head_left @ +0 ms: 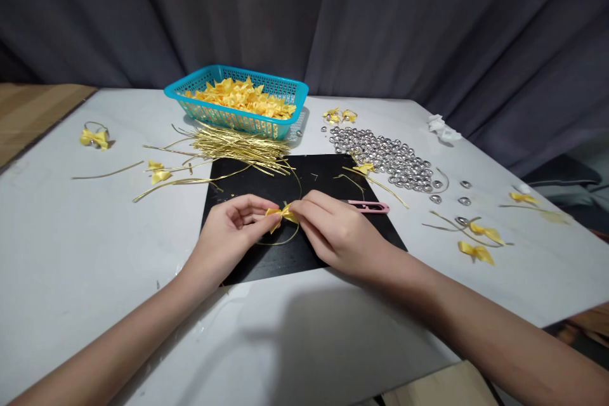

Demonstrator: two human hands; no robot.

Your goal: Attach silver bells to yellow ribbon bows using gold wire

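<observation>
A small yellow ribbon bow (284, 212) is held between my two hands, over a black mat (266, 264). My left hand (238, 219) pinches the bow's left end between thumb and fingers. At its right end, my right hand (335, 223) has its fingertips closed on the bow. A thin gold cord (280, 243) curves below the bow, and more of it rises behind my fingers. Just beyond my right hand lies a pink cutter (375, 207), partly hidden by that hand. My right fingertips cover how the cord meets the bow.
Behind the mat, a blue basket (238, 113) holds many yellow bows. A pile of gold cords (238, 147) lies before it. Many silver beads (380, 155) spread at the right, with loose bows (476, 252) nearer. A finished-looking bow loop (94, 137) sits at the left.
</observation>
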